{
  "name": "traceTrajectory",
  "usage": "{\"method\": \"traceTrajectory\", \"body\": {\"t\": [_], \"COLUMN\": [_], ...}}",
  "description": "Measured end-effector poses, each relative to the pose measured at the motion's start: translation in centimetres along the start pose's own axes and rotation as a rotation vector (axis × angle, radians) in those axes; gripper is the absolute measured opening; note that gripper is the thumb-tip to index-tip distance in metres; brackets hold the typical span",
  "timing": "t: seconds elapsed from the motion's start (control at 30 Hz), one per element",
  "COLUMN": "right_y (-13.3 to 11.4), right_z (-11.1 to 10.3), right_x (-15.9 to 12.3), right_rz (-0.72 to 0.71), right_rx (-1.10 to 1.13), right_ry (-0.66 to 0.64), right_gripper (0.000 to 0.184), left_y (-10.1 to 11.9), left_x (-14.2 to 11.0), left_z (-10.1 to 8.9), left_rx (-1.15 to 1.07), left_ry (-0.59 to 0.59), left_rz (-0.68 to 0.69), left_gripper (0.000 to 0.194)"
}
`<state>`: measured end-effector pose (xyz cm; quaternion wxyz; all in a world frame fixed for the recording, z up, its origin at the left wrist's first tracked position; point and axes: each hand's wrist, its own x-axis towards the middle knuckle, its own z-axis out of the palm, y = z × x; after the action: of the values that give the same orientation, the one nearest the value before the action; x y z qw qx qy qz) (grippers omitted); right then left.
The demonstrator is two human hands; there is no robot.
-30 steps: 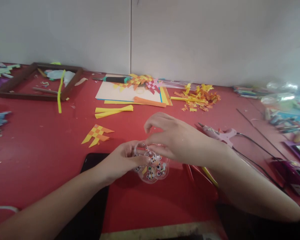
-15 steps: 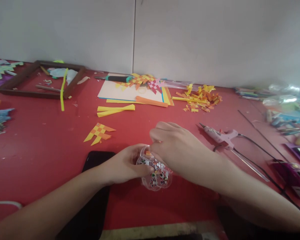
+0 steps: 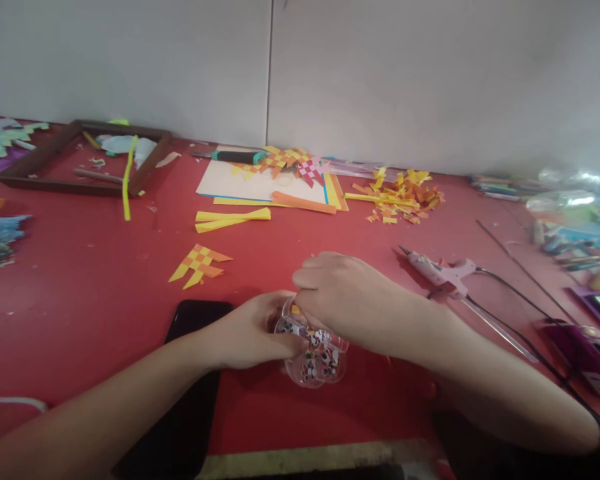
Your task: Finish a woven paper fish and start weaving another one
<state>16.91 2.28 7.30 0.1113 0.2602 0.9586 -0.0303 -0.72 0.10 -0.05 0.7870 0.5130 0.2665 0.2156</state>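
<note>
The left hand (image 3: 253, 333) gripped a clear, lobed case (image 3: 316, 353) from its nine o'clock side, the thumb laid across the top. The case sat at the centre of the near work area, above the red tabletop (image 3: 260, 420), with small googly eyes (image 3: 330, 360) in its lobes. The right hand (image 3: 347, 290) came in from two o'clock, its fingers curled down over the case's far edge; the fingertips were hidden, so whether they pinched anything could not be told.

Handling such tiny pieces well probably called for a level, firmly held case, since any tilt could have mixed or spilled them. A light pinch with thumb and forefinger alone would likely have suited them, the other fingers tucked clear. The woven paper fish (image 3: 200, 263) lay apart at ten o'clock, and the glue gun (image 3: 445, 273) at two, well outside the fingers' reach.
</note>
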Motion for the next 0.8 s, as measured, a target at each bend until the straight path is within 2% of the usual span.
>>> {"method": "traceTrajectory", "body": {"t": [0.3,0.4,0.5,0.53,0.6,0.63,0.7,0.8], "right_y": [-0.1,0.6,2.8,3.9,6.2,7.2,8.6,9.2], "right_z": [0.0,-0.3,-0.6,-0.5,-0.2,0.1,0.8,2.0], "right_x": [0.2,-0.2,-1.0,-1.3,-1.5,-1.5,-1.1,0.1], "right_rz": [-0.041,-0.087,-0.156,-0.145,-0.004,0.081,0.231,0.314], "right_rx": [-0.037,0.011,0.178,0.225,0.235,0.212,0.153,0.114], "right_ry": [-0.009,0.097,0.253,0.297,0.385,0.362,0.234,0.042], "right_gripper": [0.020,0.023,0.028,0.028,0.026,0.023,0.020,0.019], "left_y": [0.0,0.2,0.3,0.3,0.0,-0.2,-0.6,-0.5], "left_x": [0.0,0.0,-0.1,-0.1,-0.2,-0.2,-0.2,0.0], "left_z": [0.1,0.1,0.1,0.0,0.0,0.0,-0.1,-0.3], "left_rx": [-0.072,-0.090,-0.119,-0.130,-0.158,-0.166,-0.180,-0.190], "left_ry": [0.004,-0.013,-0.022,-0.013,0.034,0.055,0.118,0.228], "left_rz": [-0.059,-0.054,-0.077,-0.087,-0.099,-0.101,-0.104,-0.112], "left_gripper": [0.026,0.024,0.028,0.032,0.042,0.047,0.053,0.055]}}
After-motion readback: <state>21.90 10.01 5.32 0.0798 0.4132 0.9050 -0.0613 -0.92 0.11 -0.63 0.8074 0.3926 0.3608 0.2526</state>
